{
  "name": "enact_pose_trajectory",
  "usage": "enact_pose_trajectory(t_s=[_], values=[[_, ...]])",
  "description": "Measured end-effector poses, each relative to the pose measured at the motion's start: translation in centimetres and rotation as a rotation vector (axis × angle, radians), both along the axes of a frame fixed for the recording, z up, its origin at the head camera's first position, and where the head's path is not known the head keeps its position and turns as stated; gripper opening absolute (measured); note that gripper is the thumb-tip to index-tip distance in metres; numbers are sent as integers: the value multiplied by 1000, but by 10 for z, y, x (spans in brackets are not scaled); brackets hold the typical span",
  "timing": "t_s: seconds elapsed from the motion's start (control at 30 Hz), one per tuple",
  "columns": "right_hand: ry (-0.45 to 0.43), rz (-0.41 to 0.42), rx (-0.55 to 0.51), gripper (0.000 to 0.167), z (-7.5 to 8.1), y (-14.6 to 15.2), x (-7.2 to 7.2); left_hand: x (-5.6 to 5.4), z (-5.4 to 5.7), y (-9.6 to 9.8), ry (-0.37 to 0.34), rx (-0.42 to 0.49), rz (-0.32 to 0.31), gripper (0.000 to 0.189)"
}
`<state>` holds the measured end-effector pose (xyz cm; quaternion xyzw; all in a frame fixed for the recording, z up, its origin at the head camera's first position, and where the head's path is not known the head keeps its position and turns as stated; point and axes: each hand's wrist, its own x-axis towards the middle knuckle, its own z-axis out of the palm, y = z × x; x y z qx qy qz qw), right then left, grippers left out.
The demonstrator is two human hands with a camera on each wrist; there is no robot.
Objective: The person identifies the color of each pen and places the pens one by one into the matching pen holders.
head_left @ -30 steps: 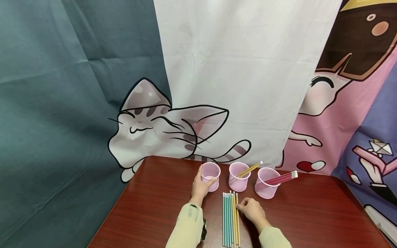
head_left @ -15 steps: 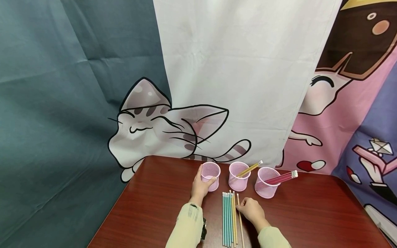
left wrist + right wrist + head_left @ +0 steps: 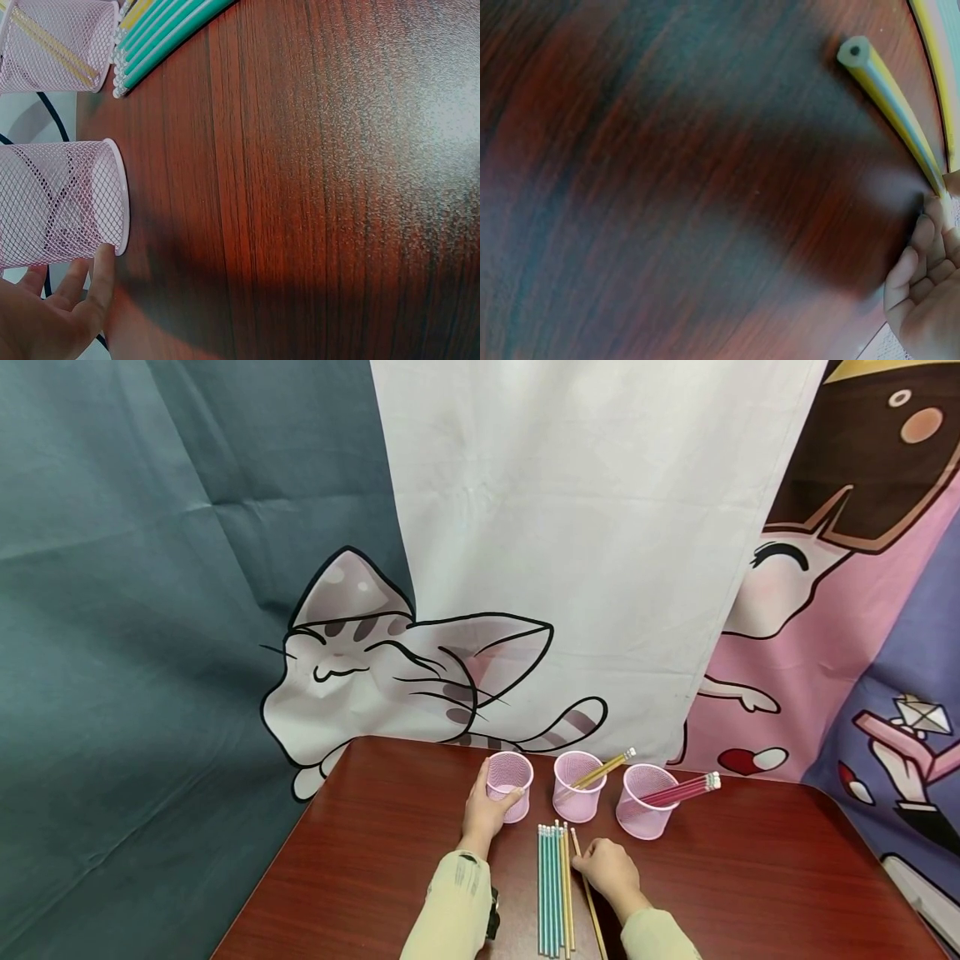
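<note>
My left hand [image 3: 483, 814] holds the leftmost pink mesh pencil cup [image 3: 508, 772], its thumb across the front and fingers along the left side. Inside that cup I see no pencils. In the left wrist view the fingertips touch the cup's mesh wall near its base. With thumb and fingertips, my right hand [image 3: 609, 870] pinches a yellow pencil [image 3: 591, 906], which slants apart from the row. Its unsharpened end [image 3: 855, 51] shows in the right wrist view. To its left lie several green pencils [image 3: 549, 893] and a few yellow pencils [image 3: 567, 893], side by side, erasers pointing away.
A middle pink mesh cup [image 3: 576, 806] holds yellow pencils [image 3: 611, 766] leaning right. Red pencils [image 3: 678, 792] lean out of the right-hand cup [image 3: 641, 822]. The brown wood table [image 3: 750, 877] ends at a printed cloth backdrop [image 3: 585, 568].
The rightmost yellow pencil has come away from the row, its near end swinging right in my right hand's pinch. My left hand and the cups have stayed in place.
</note>
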<state>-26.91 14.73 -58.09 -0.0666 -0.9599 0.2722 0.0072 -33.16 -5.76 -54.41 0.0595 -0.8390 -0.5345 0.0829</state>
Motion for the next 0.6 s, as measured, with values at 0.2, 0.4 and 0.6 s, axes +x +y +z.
enact_pose_trajectory(t_s=[0.2, 0.4, 0.6], values=[[12, -18, -2, 20, -1, 0, 0, 0, 0, 0, -4, 0, -2, 84], [12, -27, -3, 21, 0, 1, 1, 1, 0, 0, 0, -8, -4, 83], [13, -27, -9, 22, 0, 0, 2, 2, 1, 0, -3, -2, -1, 83]])
